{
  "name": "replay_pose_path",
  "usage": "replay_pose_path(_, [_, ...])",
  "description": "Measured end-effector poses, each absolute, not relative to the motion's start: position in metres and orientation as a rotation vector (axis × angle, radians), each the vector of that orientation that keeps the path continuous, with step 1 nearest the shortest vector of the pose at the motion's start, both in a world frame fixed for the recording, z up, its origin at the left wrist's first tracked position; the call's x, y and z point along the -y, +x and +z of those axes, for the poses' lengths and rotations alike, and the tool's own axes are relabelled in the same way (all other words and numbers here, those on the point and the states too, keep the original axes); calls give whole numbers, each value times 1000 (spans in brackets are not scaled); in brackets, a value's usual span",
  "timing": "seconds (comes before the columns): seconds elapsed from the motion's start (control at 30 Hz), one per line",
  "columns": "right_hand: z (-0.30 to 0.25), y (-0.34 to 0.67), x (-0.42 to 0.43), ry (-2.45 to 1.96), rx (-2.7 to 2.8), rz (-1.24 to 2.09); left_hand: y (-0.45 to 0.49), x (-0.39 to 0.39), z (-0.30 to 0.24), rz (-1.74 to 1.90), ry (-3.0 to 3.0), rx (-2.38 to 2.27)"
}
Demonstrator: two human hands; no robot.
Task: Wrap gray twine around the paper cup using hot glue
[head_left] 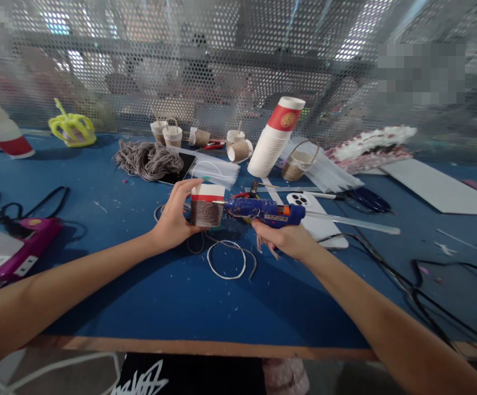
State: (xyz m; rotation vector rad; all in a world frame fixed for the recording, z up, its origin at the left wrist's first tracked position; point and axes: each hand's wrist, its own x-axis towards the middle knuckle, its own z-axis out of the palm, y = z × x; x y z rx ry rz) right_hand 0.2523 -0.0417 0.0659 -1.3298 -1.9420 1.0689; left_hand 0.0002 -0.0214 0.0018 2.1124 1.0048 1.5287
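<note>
My left hand (173, 219) grips a paper cup (207, 213) between thumb and fingers, just above the blue table. Brown cord is wound round much of the cup; a red band and a white strip show above it. My right hand (285, 240) is wrapped round the handle of a blue glue gun (258, 210), lying level. Its nozzle tip touches or nearly touches the right side of the cup at the cord's upper edge. A clear glue stick (353, 221) juts from the gun's back. Loose cord (226, 260) lies in loops below the cup.
Behind the cup are a heap of grey-brown cord (147, 160) and several small cord-wrapped cups (172, 135). A tall stack of paper cups (271, 140) leans at the back. A white phone (318, 219) lies by my right hand, a purple power strip (20, 249) at left, black cables (390, 277) at right.
</note>
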Motion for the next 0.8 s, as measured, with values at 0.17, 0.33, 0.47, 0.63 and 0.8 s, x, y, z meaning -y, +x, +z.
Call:
replay_pose_path(0.17, [72, 247, 45, -1379, 1875, 1118, 1, 22, 1, 1509, 2042, -997])
replay_pose_path(0.33, [74, 246, 45, -1381, 1898, 1108, 0, 20, -2, 1505, 2015, -992])
replay_pose_path(0.47, [76, 247, 44, -1418, 1901, 1081, 1, 20, -2, 1549, 2001, -988])
replay_pose_path(0.63, [77, 245, 43, -1578, 1885, 1037, 2, 20, -2, 1613, 1971, -1028])
replay_pose_path(0.8, [75, 255, 34, -1563, 1904, 694, 1, 19, -5, 1690, 1939, -956])
